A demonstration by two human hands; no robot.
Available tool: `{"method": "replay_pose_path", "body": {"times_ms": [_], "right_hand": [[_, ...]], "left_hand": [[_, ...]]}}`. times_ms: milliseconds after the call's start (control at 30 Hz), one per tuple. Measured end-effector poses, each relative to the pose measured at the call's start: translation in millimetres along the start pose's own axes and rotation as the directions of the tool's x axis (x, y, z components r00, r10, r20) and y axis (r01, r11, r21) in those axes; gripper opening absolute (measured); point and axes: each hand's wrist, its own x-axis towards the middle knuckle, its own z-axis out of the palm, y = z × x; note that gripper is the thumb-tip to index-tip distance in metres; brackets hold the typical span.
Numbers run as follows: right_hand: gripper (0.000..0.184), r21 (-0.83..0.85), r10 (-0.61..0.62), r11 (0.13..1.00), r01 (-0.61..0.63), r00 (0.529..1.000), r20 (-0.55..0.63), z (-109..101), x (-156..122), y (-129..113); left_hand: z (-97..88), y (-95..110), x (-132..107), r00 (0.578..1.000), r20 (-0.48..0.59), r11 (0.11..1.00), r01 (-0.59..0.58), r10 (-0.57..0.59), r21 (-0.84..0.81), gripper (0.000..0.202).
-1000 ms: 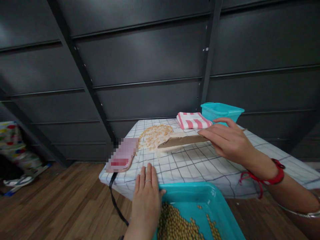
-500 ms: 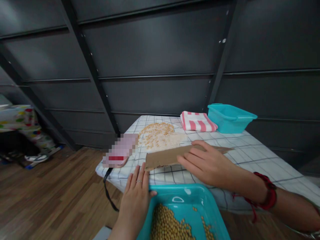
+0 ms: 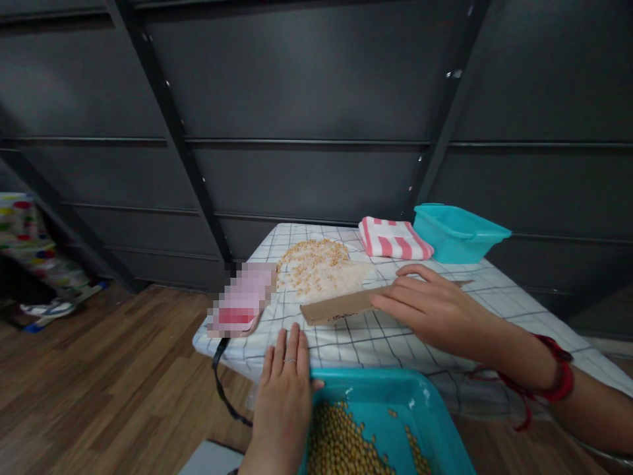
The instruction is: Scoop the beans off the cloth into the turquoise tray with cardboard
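This is an indoor room, its exact kind unclear: dark panelled wall (image 3: pixel 306 86) at twelve o'clock, wood-look floor (image 3: pixel 123 369) at eight. A cloth-covered table (image 3: pixel 356 346) stands toward five.

Left hand (image 3: pixel 285 386) flat, right hand (image 3: pixel 428 305) half-curled

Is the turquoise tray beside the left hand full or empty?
Partly filled: the turquoise tray holds some soybeans, mostly at left; bare bottom shows beyond them. Its near end is cut off.

Right hand (image 3: pixel 425 305) grips cardboard (image 3: pixel 341 308) near loose grains (image 3: pixel 321 267) on tabletop (image 3: pixel 386 346). Left hand (image 3: pixel 284 389), fingers extended, at left edge of tray (image 3: pixel 376 376) containing beans (image 3: pixel 341 439). Towel (image 3: pixel 395 239) beside bin (image 3: pixel 457 236).
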Motion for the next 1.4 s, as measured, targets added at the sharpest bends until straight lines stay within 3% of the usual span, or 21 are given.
{"method": "replay_pose_path", "body": {"times_ms": [167,467,633,867,1100,1200,1300,1400], "right_hand": [[0.032,0.017,0.090,0.996,-0.092,0.993,0.080,1.9,6.7,-11.4],[0.021,0.183,0.311,0.930,-0.318,0.948,0.070,3.3,7.2,-14.5],[0.023,0.114,0.213,0.970,-0.213,0.977,0.012,6.4,-15.7,-10.2],[0.018,0.152,0.091,0.983,-0.108,0.990,0.111,10.8,-48.5,3.2],[0.009,0.200,0.090,0.974,-0.107,0.992,0.090,4.4,-65.1,6.9],[0.006,0.228,0.133,0.961,-0.155,0.985,0.110,9.0,-67.3,-5.6],[0.011,0.211,0.183,0.955,-0.211,0.973,0.142,17.9,-68.2,-26.6],[0.017,0.218,0.286,0.928,-0.304,0.952,0.108,23.7,-66.4,-45.2]], "left_hand": [[4.4,-8.6,1.7,0.999,-0.035,1.000,-0.002,0.002,0.005,0.044],[11.0,-21.1,10.2,0.971,-0.207,0.993,-0.112,0.115,0.031,0.040],[11.9,-9.1,13.3,0.950,-0.269,0.987,-0.146,0.158,0.062,0.042],[16.5,13.5,10.8,0.958,-0.232,0.985,-0.166,0.170,0.034,0.048],[-0.9,30.8,11.9,0.979,-0.198,0.997,-0.066,0.056,-0.044,0.044],[-7.8,26.5,11.7,0.977,-0.173,0.992,-0.128,0.123,-0.018,0.044],[-7.8,18.2,9.4,0.989,-0.138,0.998,-0.062,0.062,-0.001,0.048],[-2.6,9.1,5.3,0.984,-0.159,0.997,-0.078,0.078,0.010,0.053]]}}
